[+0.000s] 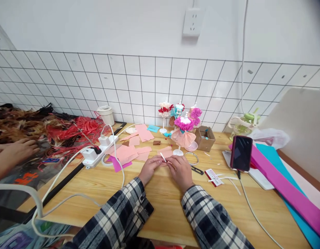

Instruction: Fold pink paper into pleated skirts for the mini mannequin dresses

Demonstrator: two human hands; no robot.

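A thin white strip [163, 157] stands out between my two hands above the table, in front of the dress-form figures. My left hand [150, 168] pinches at its left side, fingers pressed together. From the other side my right hand [181, 171] closes its thumb and fingers at the same spot. What else lies between the fingertips is mostly hidden. Just behind the hands is a piece of peach paper [165, 151]. Beyond it stands a small white dress form [185, 120] in a magenta and peach paper skirt.
Peach paper pieces [126, 153] and a power strip [100, 152] are at left. A utility knife [197, 169], a tape roll [192, 158] and a card [214, 177] lie at right, near a phone [241, 154]. Another person's hand [17, 152] is at far left.
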